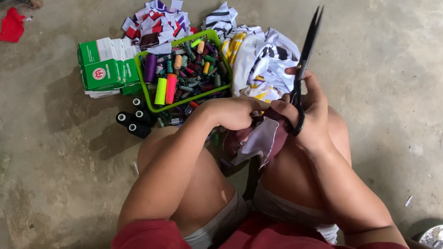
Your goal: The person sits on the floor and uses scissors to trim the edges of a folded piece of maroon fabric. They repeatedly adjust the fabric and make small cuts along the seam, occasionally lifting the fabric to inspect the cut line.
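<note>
Over the knees, above the concrete floor (394, 64), the left hand (234, 111) pinches a maroon-and-white cloth piece (260, 139), while the right hand (310, 113) grips black scissors (304, 63), blades slightly parted, tips pointing away. Keeping the cloth taut should give a cleaner cut. Beyond lies a green basket (144, 89) of thread spools.

Thread spools (184, 70) lie in a basket (143, 89), boxes (107, 64) to its left

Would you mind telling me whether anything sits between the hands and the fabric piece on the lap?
Nothing visible does: the left hand already grips the fabric piece, and the right hand touches it while holding black scissors.
</note>
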